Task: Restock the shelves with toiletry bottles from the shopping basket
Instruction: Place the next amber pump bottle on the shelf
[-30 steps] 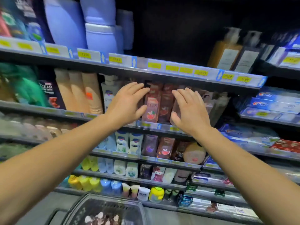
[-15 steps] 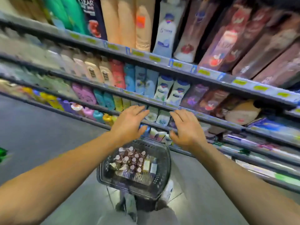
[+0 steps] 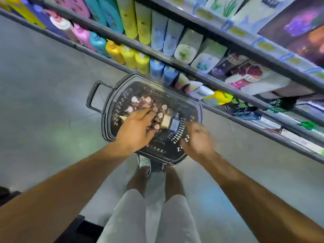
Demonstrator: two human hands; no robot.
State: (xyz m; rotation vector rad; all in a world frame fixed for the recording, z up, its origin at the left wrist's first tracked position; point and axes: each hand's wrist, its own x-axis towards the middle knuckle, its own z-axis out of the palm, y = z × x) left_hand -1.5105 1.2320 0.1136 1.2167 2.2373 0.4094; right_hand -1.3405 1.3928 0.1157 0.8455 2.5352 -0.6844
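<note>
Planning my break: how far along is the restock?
Shelves already look well stocked. Both hands are over the basket: left hand reaching among the pink-capped bottles, right hand blurred, apparently empty. Many bottles remain, so plenty is left.

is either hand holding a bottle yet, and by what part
Nothing is plainly held. The left hand reaches with straight fingers over the pink-capped bottles in the basket; the right hand is blurred, apparently empty.

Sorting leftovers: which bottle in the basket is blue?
The blue-labelled bottle, lying between the two hands, right of the cream-labelled bottle; the clustered bottles show pink caps.
</note>
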